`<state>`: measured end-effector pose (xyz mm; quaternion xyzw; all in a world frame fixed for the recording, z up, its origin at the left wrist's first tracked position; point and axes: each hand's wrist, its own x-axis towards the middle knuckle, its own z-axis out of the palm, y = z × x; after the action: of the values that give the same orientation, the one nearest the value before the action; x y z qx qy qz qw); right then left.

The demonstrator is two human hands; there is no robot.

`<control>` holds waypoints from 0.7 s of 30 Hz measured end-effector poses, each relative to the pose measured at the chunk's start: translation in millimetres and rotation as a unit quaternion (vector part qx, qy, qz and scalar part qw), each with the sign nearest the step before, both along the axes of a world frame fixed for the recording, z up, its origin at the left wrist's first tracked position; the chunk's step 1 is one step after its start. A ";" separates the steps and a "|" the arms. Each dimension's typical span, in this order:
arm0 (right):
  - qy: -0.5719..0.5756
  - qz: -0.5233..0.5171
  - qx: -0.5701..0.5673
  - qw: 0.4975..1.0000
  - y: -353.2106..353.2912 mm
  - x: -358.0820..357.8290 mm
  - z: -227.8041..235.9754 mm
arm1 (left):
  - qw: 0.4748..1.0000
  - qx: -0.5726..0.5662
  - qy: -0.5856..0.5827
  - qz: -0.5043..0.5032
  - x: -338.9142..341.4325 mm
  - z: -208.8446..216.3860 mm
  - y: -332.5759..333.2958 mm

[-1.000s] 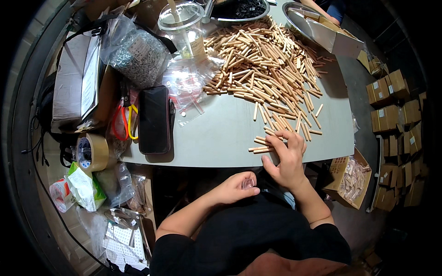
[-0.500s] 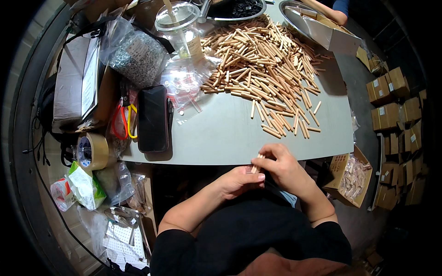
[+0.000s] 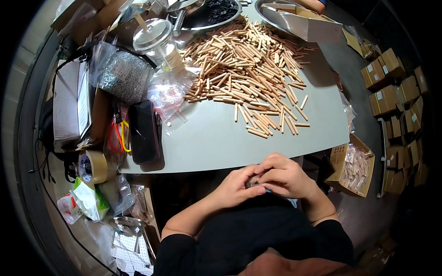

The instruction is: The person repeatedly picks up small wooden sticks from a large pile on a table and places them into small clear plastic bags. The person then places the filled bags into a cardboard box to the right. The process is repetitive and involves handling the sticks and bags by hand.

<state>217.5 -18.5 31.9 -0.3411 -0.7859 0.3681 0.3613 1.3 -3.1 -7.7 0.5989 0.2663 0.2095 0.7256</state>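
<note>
My left hand and my right hand meet just off the table's near edge, in front of my dark shirt. Their fingers are curled together round a small bundle of wooden dowels, mostly hidden by the fingers; something shiny, perhaps clear plastic, shows there. Beyond the hands, a big heap of short light wooden dowels spreads over the grey-green table, with several loose ones at its near edge. Left of the heap lie small clear zip bags.
Along the left are a phone, scissors, a bag of metal screws, a lidded plastic cup and a tape roll. A carton of bagged dowels stands at right. Across the table, another person's arm shows.
My hands have closed together over the dowels, which showed between the fingers before. The view has shifted, so the table's things sit further left.
</note>
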 end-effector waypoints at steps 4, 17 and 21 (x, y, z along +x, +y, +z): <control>0.018 -0.055 0.010 0.998 -8.2 7.9 4.1 | 0.933 0.307 0.012 0.187 7.8 19.2 -3.3; 0.025 -0.090 -0.094 0.991 -25.6 24.6 1.7 | 0.910 0.388 0.011 0.149 20.6 21.5 -7.8; 0.050 -0.068 -0.111 0.990 -24.5 24.6 3.1 | 0.911 0.396 -0.024 0.113 33.3 24.2 -7.2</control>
<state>242.1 -43.0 35.0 -0.4128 -0.6960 0.4439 0.3848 34.5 -10.3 16.5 0.7979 0.2100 0.3928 0.4062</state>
